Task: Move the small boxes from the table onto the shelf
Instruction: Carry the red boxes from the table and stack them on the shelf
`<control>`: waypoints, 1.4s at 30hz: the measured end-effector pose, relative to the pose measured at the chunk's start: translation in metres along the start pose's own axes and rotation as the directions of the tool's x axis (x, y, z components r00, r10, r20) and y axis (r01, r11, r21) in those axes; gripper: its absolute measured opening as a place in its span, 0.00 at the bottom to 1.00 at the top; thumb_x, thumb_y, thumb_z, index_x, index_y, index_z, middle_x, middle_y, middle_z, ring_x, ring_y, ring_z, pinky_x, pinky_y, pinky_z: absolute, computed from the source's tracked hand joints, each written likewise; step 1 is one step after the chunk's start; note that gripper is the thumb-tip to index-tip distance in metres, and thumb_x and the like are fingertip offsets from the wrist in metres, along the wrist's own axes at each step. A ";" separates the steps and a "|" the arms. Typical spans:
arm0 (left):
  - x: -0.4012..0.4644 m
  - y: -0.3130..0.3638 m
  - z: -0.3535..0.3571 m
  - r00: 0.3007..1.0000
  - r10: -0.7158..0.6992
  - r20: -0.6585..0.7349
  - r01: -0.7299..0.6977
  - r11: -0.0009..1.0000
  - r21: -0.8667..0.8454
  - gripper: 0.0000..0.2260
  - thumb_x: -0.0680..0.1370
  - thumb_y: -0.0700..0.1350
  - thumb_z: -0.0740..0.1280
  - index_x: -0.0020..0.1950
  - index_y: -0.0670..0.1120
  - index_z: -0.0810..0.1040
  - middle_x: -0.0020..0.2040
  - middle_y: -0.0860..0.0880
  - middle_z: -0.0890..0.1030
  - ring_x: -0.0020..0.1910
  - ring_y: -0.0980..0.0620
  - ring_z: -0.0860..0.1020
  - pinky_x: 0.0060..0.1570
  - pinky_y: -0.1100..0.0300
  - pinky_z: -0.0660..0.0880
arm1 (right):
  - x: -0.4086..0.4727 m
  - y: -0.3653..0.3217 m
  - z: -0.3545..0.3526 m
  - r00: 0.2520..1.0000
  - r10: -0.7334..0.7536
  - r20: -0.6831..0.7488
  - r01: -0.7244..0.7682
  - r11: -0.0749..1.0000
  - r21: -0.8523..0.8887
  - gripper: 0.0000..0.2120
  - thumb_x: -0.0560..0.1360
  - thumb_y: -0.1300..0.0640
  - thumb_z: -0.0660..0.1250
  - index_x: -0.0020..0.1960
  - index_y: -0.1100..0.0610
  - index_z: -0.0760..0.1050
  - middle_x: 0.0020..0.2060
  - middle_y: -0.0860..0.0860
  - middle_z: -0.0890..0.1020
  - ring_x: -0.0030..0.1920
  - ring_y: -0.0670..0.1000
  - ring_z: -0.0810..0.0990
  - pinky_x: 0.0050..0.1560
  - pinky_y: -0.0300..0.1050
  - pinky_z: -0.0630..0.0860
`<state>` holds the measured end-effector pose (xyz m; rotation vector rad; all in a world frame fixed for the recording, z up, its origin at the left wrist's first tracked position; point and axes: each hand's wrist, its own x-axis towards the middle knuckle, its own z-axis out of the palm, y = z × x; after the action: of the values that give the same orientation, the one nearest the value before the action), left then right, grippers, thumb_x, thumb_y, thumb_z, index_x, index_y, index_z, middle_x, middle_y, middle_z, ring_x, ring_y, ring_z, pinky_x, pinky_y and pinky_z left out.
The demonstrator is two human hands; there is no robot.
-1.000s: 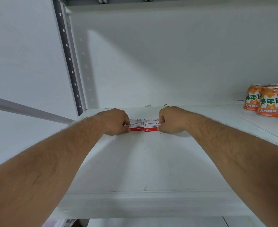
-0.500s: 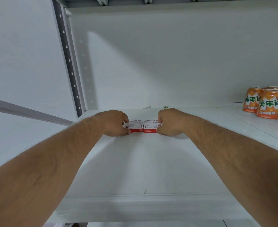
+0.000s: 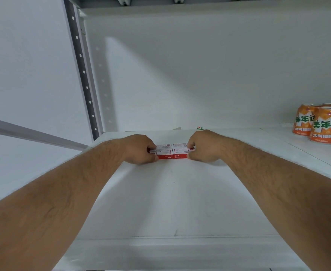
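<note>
Boxes [image 3: 171, 152] deeper on white shelf [image 3: 172, 202]

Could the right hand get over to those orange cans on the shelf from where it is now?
Probably yes. The right hand is closed on the right small box, and bare shelf lies between it and the orange cans.

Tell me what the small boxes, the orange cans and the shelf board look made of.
Small boxes: likely printed cardboard, matte, with crisp folded edges.
Orange cans: probably aluminium, glossy printed sides, silvery rims.
Shelf board: smooth matte white; painted metal or laminate, cannot tell.
</note>
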<state>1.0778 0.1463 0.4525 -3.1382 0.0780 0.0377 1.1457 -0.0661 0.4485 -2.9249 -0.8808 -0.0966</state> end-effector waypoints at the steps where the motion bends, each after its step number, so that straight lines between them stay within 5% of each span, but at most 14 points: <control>1: 0.000 -0.001 0.000 1.000 0.000 -0.001 0.000 1.000 0.000 0.16 0.79 0.58 0.61 0.53 0.48 0.80 0.45 0.48 0.79 0.43 0.50 0.75 0.43 0.59 0.70 | 0.000 0.001 0.000 1.000 -0.005 -0.002 0.005 1.000 0.000 0.15 0.76 0.49 0.66 0.54 0.59 0.83 0.50 0.55 0.84 0.50 0.55 0.82 0.50 0.49 0.79; 11: -0.001 0.002 0.001 1.000 -0.007 -0.008 0.006 1.000 -0.011 0.15 0.80 0.55 0.61 0.52 0.46 0.78 0.44 0.50 0.76 0.44 0.50 0.74 0.43 0.59 0.69 | -0.001 0.003 -0.002 1.000 -0.001 0.012 0.001 1.000 0.016 0.18 0.76 0.48 0.68 0.56 0.60 0.82 0.54 0.56 0.84 0.52 0.57 0.82 0.52 0.50 0.79; 14: -0.002 0.002 0.003 0.999 -0.040 -0.003 0.039 0.998 -0.056 0.19 0.79 0.57 0.61 0.64 0.48 0.76 0.61 0.49 0.77 0.60 0.48 0.75 0.59 0.57 0.71 | -0.004 0.003 -0.004 1.000 0.010 0.027 -0.010 1.000 0.024 0.18 0.75 0.46 0.69 0.58 0.57 0.82 0.53 0.53 0.84 0.52 0.55 0.81 0.51 0.48 0.79; 16: -0.008 0.004 0.002 0.997 -0.078 0.003 0.078 0.994 -0.075 0.27 0.79 0.58 0.61 0.76 0.50 0.64 0.75 0.51 0.66 0.73 0.49 0.65 0.70 0.57 0.62 | -0.011 0.001 -0.008 0.999 0.029 0.029 -0.030 0.998 0.050 0.22 0.76 0.45 0.68 0.67 0.53 0.77 0.58 0.47 0.80 0.57 0.51 0.78 0.53 0.42 0.74; 18: -0.016 0.004 -0.001 0.996 -0.092 -0.003 0.092 0.993 -0.074 0.31 0.80 0.58 0.61 0.80 0.50 0.55 0.79 0.53 0.58 0.77 0.51 0.59 0.73 0.58 0.56 | -0.019 0.000 -0.012 0.999 0.032 0.008 -0.033 0.999 0.042 0.27 0.78 0.43 0.65 0.74 0.51 0.69 0.69 0.47 0.73 0.68 0.51 0.72 0.62 0.41 0.68; 22: -0.036 0.004 -0.009 0.993 -0.115 -0.037 0.114 0.993 -0.024 0.33 0.80 0.62 0.58 0.80 0.51 0.53 0.79 0.54 0.56 0.78 0.52 0.58 0.73 0.58 0.55 | -0.034 -0.012 -0.016 1.000 0.030 0.007 -0.030 1.000 -0.001 0.27 0.78 0.38 0.61 0.74 0.48 0.67 0.72 0.48 0.70 0.73 0.53 0.66 0.70 0.48 0.66; 24: -0.046 0.007 -0.010 0.991 -0.125 -0.048 0.125 0.992 -0.008 0.33 0.79 0.63 0.58 0.80 0.51 0.53 0.79 0.53 0.56 0.78 0.51 0.57 0.73 0.57 0.55 | -0.039 -0.019 -0.014 1.000 0.009 -0.015 -0.009 1.000 -0.028 0.18 0.77 0.36 0.59 0.60 0.46 0.73 0.60 0.47 0.75 0.66 0.54 0.70 0.63 0.50 0.71; 26: -0.057 0.012 -0.010 0.989 -0.132 -0.067 0.133 0.991 0.007 0.33 0.78 0.64 0.58 0.80 0.53 0.53 0.79 0.54 0.57 0.77 0.51 0.58 0.73 0.55 0.57 | -0.045 -0.029 -0.012 0.999 -0.021 -0.036 0.020 0.999 -0.034 0.13 0.75 0.35 0.58 0.48 0.44 0.68 0.51 0.45 0.74 0.59 0.53 0.71 0.60 0.50 0.72; 32: -0.113 0.042 -0.013 0.962 -0.231 -0.148 0.241 0.969 0.055 0.32 0.77 0.63 0.58 0.79 0.55 0.55 0.78 0.54 0.60 0.76 0.50 0.62 0.72 0.52 0.63 | -0.083 -0.057 -0.013 0.991 -0.129 -0.045 0.128 0.991 -0.026 0.17 0.75 0.35 0.60 0.52 0.48 0.69 0.48 0.47 0.73 0.52 0.54 0.75 0.49 0.50 0.74; 37: -0.172 0.082 -0.011 0.900 -0.382 -0.209 0.399 0.916 0.041 0.30 0.77 0.61 0.58 0.78 0.55 0.59 0.73 0.53 0.68 0.70 0.48 0.69 0.64 0.51 0.70 | -0.127 -0.069 -0.022 0.967 -0.245 -0.070 0.241 0.969 -0.055 0.29 0.78 0.36 0.60 0.72 0.52 0.66 0.67 0.51 0.71 0.65 0.56 0.71 0.61 0.52 0.72; 42: -0.229 0.124 0.001 0.815 -0.539 -0.213 0.559 0.828 0.042 0.31 0.77 0.62 0.58 0.78 0.55 0.58 0.75 0.52 0.66 0.72 0.47 0.68 0.64 0.51 0.68 | -0.175 -0.075 -0.024 0.914 -0.401 -0.058 0.400 0.916 -0.032 0.33 0.79 0.38 0.60 0.78 0.53 0.61 0.73 0.52 0.67 0.70 0.56 0.68 0.67 0.54 0.70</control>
<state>0.8434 0.0342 0.4572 -2.9152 -0.8033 -0.2625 0.9573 -0.1022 0.4626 -2.6914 -1.4626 -0.2240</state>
